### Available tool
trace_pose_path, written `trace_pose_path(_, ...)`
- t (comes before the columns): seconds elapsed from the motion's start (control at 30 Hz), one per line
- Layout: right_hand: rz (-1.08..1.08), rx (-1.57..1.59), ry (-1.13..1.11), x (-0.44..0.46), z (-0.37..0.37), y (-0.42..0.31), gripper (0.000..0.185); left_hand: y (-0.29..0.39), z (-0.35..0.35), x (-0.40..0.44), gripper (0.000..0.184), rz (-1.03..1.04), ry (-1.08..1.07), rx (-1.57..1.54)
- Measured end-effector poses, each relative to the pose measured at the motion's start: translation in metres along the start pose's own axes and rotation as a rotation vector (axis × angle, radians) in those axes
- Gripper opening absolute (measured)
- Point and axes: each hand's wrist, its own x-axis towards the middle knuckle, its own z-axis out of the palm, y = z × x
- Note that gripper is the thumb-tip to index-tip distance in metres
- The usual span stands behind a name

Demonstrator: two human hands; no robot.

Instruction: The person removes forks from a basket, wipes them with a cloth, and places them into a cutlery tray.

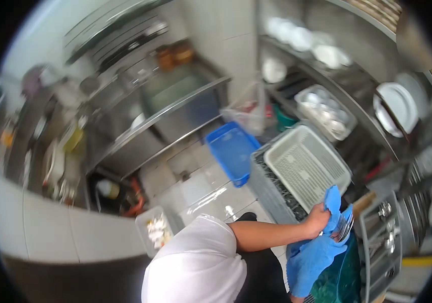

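Note:
A blue cloth [311,262] is draped and bunched around a bundle of metal cutlery [346,228], whose shiny ends, seemingly fork tines, poke out at the top. My left hand [318,220] is closed on a fold of this cloth against the cutlery. Beneath the cloth, most of my right hand [297,299] is hidden; only a little skin shows at the lower edge, and the cloth-covered grip appears to surround the bundle. Below both hands is a green tub [350,272]. To their right stands a grey cutlery tray [395,235] with spoons [389,227] in its compartments.
A pale perforated basket [307,164] rests on a grey crate [266,189] near my left hand. On the wet tiled floor are a blue bin [232,151] and a tub of scraps [155,237]. Shelves with white plates [398,108] stand right; a steel sink [175,93] is beyond.

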Motion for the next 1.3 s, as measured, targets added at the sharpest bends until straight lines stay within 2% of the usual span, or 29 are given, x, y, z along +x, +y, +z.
trace_pose_path(0.13, -0.174, 0.12, -0.196, 0.01, 0.027, -0.017, 0.023, 0.045, -0.051, 0.012, 0.015, 0.118, 0.219, 0.009)
trace_pose_path(0.2, -0.232, 0.162, -0.261, 0.011, 0.039, -0.03, 0.023, 0.073, -0.08, 0.015, 0.016, 0.492, 0.334, 0.314)
trace_pose_path(0.27, -0.261, 0.181, -0.3, 0.009, 0.045, -0.04, 0.023, 0.117, -0.097, -0.004, 0.016, 0.591, 0.409, 0.433)
trace_pose_path(0.33, -0.278, 0.184, -0.323, 0.007, 0.053, -0.052, 0.023, 0.14, -0.115, -0.018, 0.017, 0.458, 0.298, 0.294)
trace_pose_path(0.37, -0.285, 0.179, -0.33, 0.005, 0.057, -0.058, 0.023, 0.153, -0.128, -0.025, 0.015, 0.306, 0.114, 0.088)
trace_pose_path(0.4, -0.292, 0.172, -0.336, 0.002, 0.061, -0.063, 0.023, 0.159, -0.135, -0.031, 0.015, 0.315, 0.103, 0.086)
trace_pose_path(0.47, -0.284, 0.151, -0.327, -0.002, 0.07, -0.074, 0.024, 0.176, -0.136, -0.044, 0.024, 0.008, -0.226, -0.645)
trace_pose_path(0.53, -0.268, 0.132, -0.324, -0.006, 0.085, -0.09, 0.024, 0.152, -0.165, -0.045, 0.032, -0.273, -0.587, -0.633)
trace_pose_path(0.6, -0.256, 0.12, -0.328, -0.009, 0.104, -0.111, 0.024, 0.162, -0.139, -0.086, 0.032, -0.011, -0.249, -0.225)
trace_pose_path(0.63, -0.247, 0.113, -0.323, -0.011, 0.116, -0.12, 0.024, 0.161, -0.147, -0.076, 0.032, -0.006, -0.253, -0.225)
trace_pose_path(0.7, -0.215, 0.097, -0.337, -0.018, 0.139, -0.141, 0.024, 0.16, -0.166, -0.044, 0.036, -0.021, -0.099, -0.284)
trace_pose_path(0.73, -0.216, 0.097, -0.335, -0.022, 0.152, -0.154, 0.024, 0.178, -0.176, -0.045, 0.036, -0.011, -0.103, -0.293)
trace_pose_path(0.8, -0.211, 0.087, -0.344, -0.027, 0.174, -0.175, 0.024, 0.211, -0.194, -0.048, 0.02, 0.628, 0.156, 0.009)
trace_pose_path(0.83, -0.219, 0.081, -0.356, -0.028, 0.184, -0.185, 0.024, 0.241, -0.206, -0.058, 0.018, 0.789, 0.342, 0.368)
trace_pose_path(0.87, -0.224, 0.066, -0.37, -0.03, 0.192, -0.194, 0.025, 0.26, -0.216, -0.053, 0.018, 0.778, 0.343, 0.353)
trace_pose_path(0.93, -0.214, 0.06, -0.36, -0.028, 0.203, -0.209, 0.025, 0.282, -0.233, -0.038, 0.017, 0.789, 0.187, 0.244)
trace_pose_path(0.97, -0.214, 0.049, -0.366, -0.024, 0.208, -0.214, 0.025, 0.283, -0.25, -0.022, 0.017, 0.783, 0.194, 0.235)
trace_pose_path(1.0, -0.217, 0.045, -0.37, -0.026, 0.212, -0.221, 0.025, 0.286, -0.27, -0.004, 0.031, 0.668, 0.114, -0.035)
trace_pose_path(1.07, -0.212, 0.034, -0.37, -0.024, 0.217, -0.228, 0.025, 0.283, -0.292, 0.003, 0.051, 0.552, 0.031, -0.312)
trace_pose_path(1.1, -0.208, 0.025, -0.38, -0.024, 0.22, -0.23, 0.025, 0.276, -0.303, -0.011, 0.051, 0.5, -0.242, -0.397)
trace_pose_path(1.17, -0.203, 0.014, -0.375, -0.026, 0.223, -0.234, 0.025, 0.258, -0.285, -0.024, 0.036, 0.65, -0.35, -0.064)
trace_pose_path(1.23, -0.195, 0.005, -0.381, -0.027, 0.227, -0.237, 0.026, 0.262, -0.239, -0.07, 0.026, 0.515, -0.138, 0.079)
trace_pose_path(1.27, -0.192, -0.002, -0.386, -0.028, 0.227, -0.237, 0.026, 0.269, -0.229, -0.103, 0.027, 0.196, -0.104, -0.184)
trace_pose_path(1.3, -0.189, -0.003, -0.39, -0.029, 0.226, -0.236, 0.026, 0.267, -0.235, -0.096, 0.027, 0.19, -0.103, -0.189)
